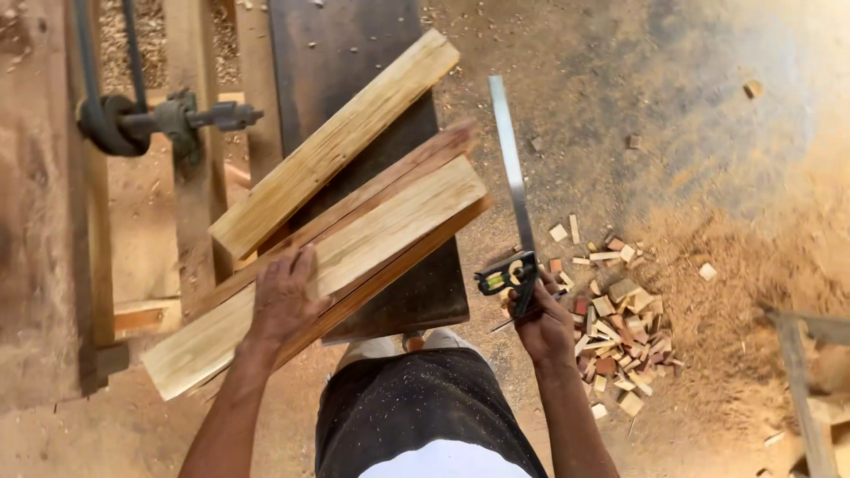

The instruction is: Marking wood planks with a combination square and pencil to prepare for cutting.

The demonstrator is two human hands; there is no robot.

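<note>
Left hand (282, 299) lies open, flat on the plank (354, 252); right hand (542, 326) grips a combination square (513, 221).

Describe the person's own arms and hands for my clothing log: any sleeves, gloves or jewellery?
Both forearms are bare to the frame's lower edge: no sleeves, gloves, watch or bracelet visible. The left hand and right hand are ungloved, and no rings can be made out. Below them shows a dark, sawdust-speckled garment over white cloth.

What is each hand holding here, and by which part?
The right hand grips a combination square by its dark head, blade pointing away. The left hand rests flat on the top plank, not gripping it.
</note>
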